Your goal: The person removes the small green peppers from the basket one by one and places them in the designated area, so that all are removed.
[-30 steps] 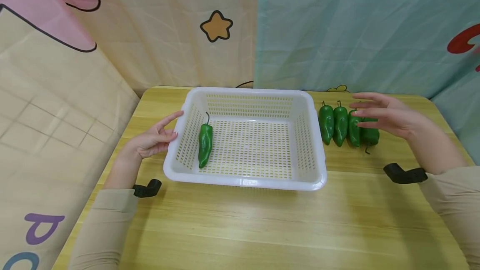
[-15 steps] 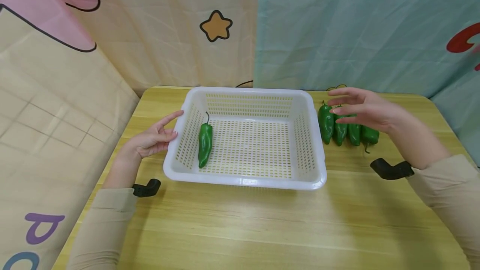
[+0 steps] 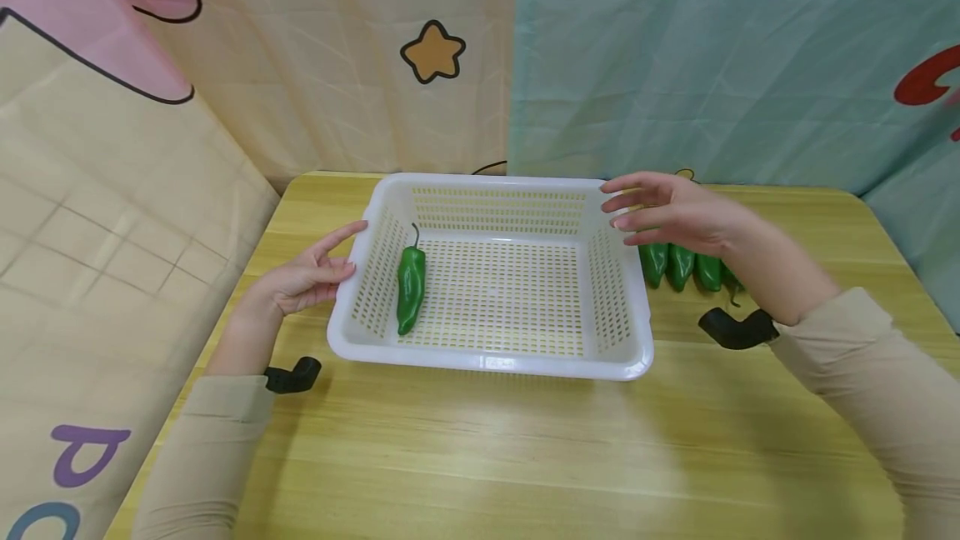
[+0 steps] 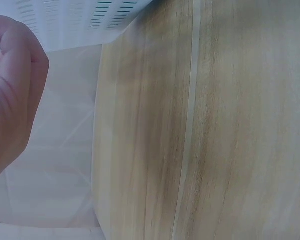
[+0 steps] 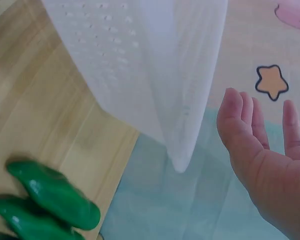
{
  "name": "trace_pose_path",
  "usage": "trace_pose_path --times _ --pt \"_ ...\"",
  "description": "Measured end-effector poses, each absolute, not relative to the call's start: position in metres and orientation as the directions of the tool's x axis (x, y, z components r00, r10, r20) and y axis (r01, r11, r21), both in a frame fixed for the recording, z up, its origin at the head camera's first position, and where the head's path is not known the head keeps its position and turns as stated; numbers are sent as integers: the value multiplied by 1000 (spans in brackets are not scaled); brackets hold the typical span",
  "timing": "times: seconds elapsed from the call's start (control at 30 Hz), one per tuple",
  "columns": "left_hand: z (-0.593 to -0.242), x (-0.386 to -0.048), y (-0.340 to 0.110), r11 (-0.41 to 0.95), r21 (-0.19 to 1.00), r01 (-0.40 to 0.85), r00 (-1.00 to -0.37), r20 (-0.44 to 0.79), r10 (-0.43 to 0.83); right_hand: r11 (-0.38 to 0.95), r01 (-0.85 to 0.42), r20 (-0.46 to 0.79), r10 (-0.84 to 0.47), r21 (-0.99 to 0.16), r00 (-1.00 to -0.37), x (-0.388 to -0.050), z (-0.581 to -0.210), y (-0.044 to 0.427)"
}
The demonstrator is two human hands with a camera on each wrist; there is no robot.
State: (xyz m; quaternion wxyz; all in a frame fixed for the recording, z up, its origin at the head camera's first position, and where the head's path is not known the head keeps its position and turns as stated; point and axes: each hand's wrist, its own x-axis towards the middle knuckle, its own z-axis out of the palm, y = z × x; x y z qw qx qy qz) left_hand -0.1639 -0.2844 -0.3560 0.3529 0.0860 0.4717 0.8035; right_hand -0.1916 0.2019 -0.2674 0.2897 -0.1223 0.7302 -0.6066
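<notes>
A white perforated plastic basket (image 3: 491,365) stands mid-table in the head view, with one long green pepper (image 3: 411,290) lying near its left wall. My left hand (image 3: 307,277) holds the basket's left rim; some of its fingers are out of sight below the rim. Over the basket's far right corner hovers my right hand (image 3: 667,211), fingers spread and slightly bent, nothing in them. The right wrist view has that hand (image 5: 262,150) apart from the basket wall (image 5: 120,60). More green peppers (image 3: 681,267) lie in a row right of the basket, partly hidden by the right hand.
The wooden table (image 3: 450,457) meets printed curtains (image 3: 712,65) at the back and sides. A black wrist mount (image 3: 738,329) sticks out from the right cuff and another mount (image 3: 294,375) from the left.
My right hand has moved left from above the peppers to the basket's far right corner, its fingers empty throughout. The left hand, basket and peppers have kept their places.
</notes>
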Motion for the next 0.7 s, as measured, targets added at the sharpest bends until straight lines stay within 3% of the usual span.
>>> trace_pose_path --times 0.7 --pt "-356 -165 -285 -293 824 -486 -735 -204 646 237 154 -274 -643 -959 -716 -201 -275 118"
